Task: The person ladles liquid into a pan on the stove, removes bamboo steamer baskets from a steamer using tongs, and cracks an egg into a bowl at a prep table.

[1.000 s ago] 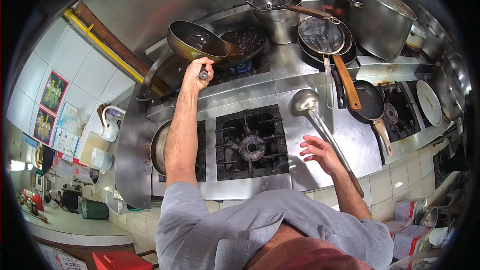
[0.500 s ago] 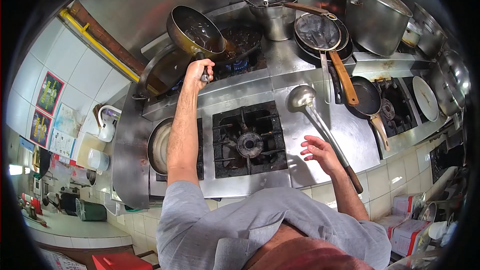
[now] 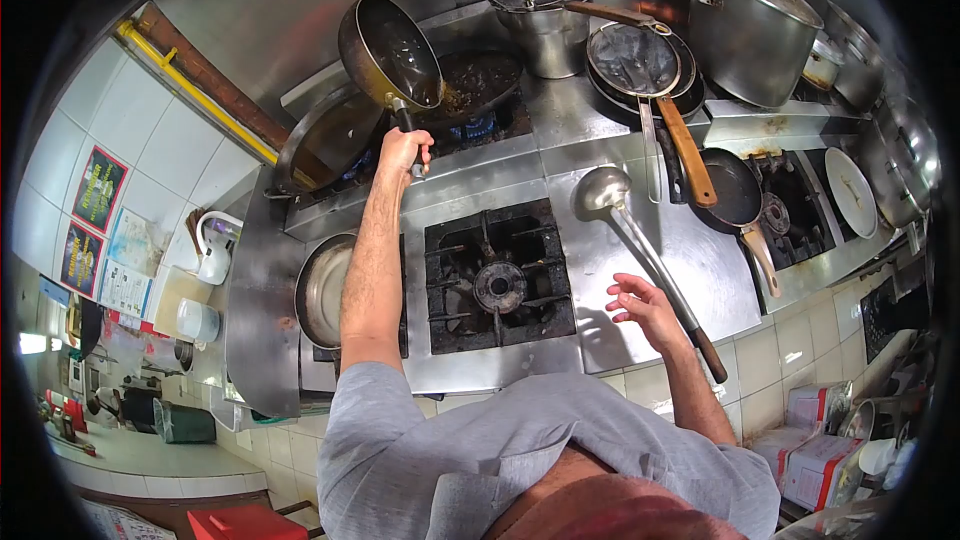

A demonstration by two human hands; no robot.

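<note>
My left hand (image 3: 405, 152) is wrapped round the black handle of a deep pan (image 3: 392, 50). The pan is raised and tilted to the right, its lip over a dark pan (image 3: 478, 82) on the back burner, where blue flame shows. Dark liquid is at the tilted pan's lower edge. A wide pan (image 3: 325, 140) stands to the left, partly behind the raised one. Over the front counter my right hand (image 3: 638, 310) hangs with its fingers apart, holding nothing. Nearest to it lies a long-handled ladle (image 3: 604, 190).
In front is a bare burner grate (image 3: 499, 286), with a shallow pan (image 3: 325, 290) left of it, partly under my forearm. Stacked strainers and pans (image 3: 640, 60), a tall pot (image 3: 752, 30), a small frying pan (image 3: 730, 190) and a white plate (image 3: 851, 192) stand at the right.
My left hand has tipped the deep pan more steeply, so its inside faces further right. My right hand has barely moved. The view has shifted slightly.
</note>
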